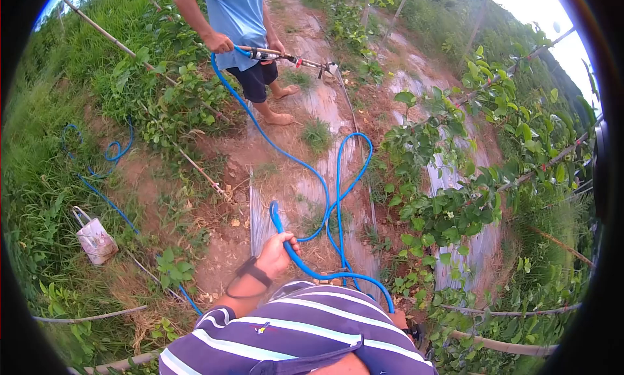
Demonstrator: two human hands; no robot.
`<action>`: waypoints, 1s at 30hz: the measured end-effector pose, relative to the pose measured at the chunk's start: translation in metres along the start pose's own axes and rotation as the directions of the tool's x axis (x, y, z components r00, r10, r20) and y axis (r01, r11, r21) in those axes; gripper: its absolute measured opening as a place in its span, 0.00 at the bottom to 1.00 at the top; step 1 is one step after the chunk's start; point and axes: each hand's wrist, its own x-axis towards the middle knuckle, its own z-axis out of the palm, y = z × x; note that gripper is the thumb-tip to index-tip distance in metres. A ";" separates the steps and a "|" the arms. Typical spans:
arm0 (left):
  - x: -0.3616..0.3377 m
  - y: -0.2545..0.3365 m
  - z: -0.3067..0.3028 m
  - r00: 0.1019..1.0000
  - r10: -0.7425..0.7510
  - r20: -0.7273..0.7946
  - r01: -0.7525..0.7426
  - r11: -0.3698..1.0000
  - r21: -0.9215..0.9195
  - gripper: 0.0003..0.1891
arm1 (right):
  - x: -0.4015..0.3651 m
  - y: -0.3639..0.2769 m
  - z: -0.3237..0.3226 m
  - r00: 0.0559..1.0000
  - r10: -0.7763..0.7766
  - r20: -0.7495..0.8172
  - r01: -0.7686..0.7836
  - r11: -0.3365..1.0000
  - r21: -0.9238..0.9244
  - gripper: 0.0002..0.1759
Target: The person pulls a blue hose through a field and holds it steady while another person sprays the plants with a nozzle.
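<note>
My left hand [276, 253] is closed around a blue hose [338, 180], holding up a bend of it above the red soil. The hose loops over the ground ahead, then runs up to a spray lance [286, 56] held by another person in a blue shirt [237, 14] who stands barefoot further up the path. My right hand is hidden behind my striped shirt [299, 336]; the hose curves down toward that side.
Plastic mulch strips [260, 219] lie along the path. Leafy vines on poles [468, 180] fill the right side. More blue hose [104, 193] trails through grass at left, beside a small bag [95, 237]. Bamboo poles [130, 53] cross the upper left.
</note>
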 end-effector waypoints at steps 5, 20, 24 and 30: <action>-0.004 0.005 0.005 1.000 0.000 -0.027 0.000 1.000 -0.014 0.01 | 0.010 0.025 0.004 0.999 -0.034 -0.015 0.035 0.995 0.091 0.06; 0.003 -0.001 0.025 1.000 -0.004 -0.005 0.004 1.000 0.003 0.02 | 0.007 0.046 -0.006 0.988 -0.036 -0.148 0.045 0.997 0.063 0.09; 0.004 -0.004 0.024 0.999 -0.038 -0.014 0.039 0.999 0.011 0.01 | 0.022 0.067 0.002 0.974 -0.144 -0.175 0.149 0.989 0.011 0.10; -0.002 -0.001 0.028 0.997 -0.059 -0.053 0.059 0.998 0.001 0.01 | 0.017 0.058 0.010 0.987 -0.068 -0.143 0.075 0.996 0.041 0.10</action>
